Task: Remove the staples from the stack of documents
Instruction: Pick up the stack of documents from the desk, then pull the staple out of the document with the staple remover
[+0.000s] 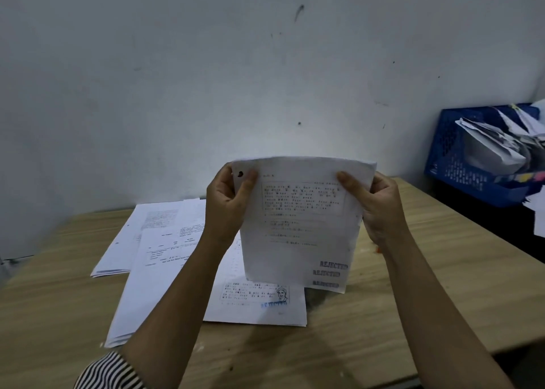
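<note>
Both hands lift a stamped document (298, 223) upright above the wooden surface (413, 285): the left hand (227, 200) pinches its top left corner, the right hand (374, 203) its top right. Loose papers (165, 259) lie beneath; a blue crate (460, 155) of crumpled paper sits at right.

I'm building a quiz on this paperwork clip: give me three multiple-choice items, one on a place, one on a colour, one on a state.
1. Where is the basket?
A. Right, by the wall
B. Left table edge
C. Under the table

2. What colour is the basket?
A. Red
B. Blue
C. Green

3. How is the stamped document held?
A. Flat on the table
B. Raised in both hands
C. One hand only

Answers:
1 A, the basket sits far right against the wall.
2 B, its mesh is blue.
3 B, the left hand and right hand grip the stamped document above the table.
</note>
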